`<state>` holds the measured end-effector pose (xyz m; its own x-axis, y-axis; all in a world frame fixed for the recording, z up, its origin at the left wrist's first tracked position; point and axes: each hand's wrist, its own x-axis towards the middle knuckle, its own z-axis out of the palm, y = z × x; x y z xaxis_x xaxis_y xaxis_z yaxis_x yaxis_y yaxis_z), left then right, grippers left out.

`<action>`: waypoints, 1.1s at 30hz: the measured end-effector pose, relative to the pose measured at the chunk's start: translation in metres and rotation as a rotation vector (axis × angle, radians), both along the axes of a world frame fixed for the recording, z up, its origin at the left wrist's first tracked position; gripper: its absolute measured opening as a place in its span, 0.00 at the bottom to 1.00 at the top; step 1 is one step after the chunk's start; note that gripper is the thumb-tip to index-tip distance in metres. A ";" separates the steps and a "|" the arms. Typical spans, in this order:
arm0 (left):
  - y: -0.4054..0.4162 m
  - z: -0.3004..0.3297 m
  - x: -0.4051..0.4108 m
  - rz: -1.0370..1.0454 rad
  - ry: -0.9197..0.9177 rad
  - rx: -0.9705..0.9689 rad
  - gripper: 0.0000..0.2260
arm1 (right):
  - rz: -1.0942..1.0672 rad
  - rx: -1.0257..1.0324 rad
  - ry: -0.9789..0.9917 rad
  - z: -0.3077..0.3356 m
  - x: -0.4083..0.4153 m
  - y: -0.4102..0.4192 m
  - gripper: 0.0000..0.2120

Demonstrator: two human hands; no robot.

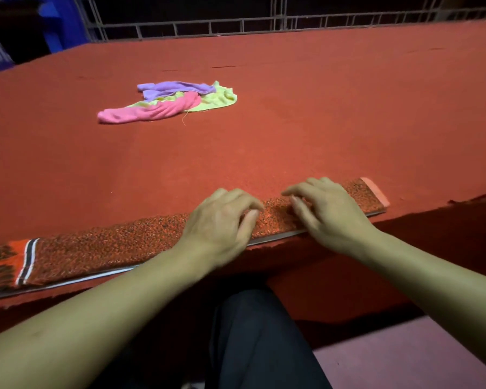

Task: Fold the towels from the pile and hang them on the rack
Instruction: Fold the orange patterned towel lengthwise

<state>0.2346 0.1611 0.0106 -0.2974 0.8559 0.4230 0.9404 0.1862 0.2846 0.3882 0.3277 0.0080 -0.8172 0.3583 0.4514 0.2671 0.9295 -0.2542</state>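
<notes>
Red-carpeted bench (292, 122). Long orange-and-black speckled terry towel (124, 245), folded into a strip, lies along near edge. My left hand (222, 223) and right hand (328, 211) rest on it, fingers loosely curled, pinching nothing. Far left: pink, purple and yellow cloth pile (169, 102). Soft, limp, light; take ends. Towel's left end cut off; rack unidentified.

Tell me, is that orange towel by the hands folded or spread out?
Folded: the orange towel lies as a long narrow strip along the table edge, under both hands.
</notes>
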 end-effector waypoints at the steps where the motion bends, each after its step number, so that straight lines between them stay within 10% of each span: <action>1: 0.012 0.004 0.003 0.016 0.011 -0.058 0.15 | -0.030 0.035 -0.030 0.001 -0.006 0.002 0.21; 7: 0.044 -0.012 0.012 0.048 -0.002 -0.646 0.31 | -0.115 -0.038 -0.502 -0.020 -0.012 0.019 0.28; 33: -0.160 -0.004 -0.104 0.405 0.002 -0.641 0.27 | 0.351 0.013 -0.534 -0.005 -0.169 -0.169 0.30</action>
<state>0.1303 0.0011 0.0069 -0.6405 0.7585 -0.1200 0.7638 0.6455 0.0029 0.2191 0.1586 0.0034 -0.9985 0.0254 -0.0480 0.0327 0.9868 -0.1586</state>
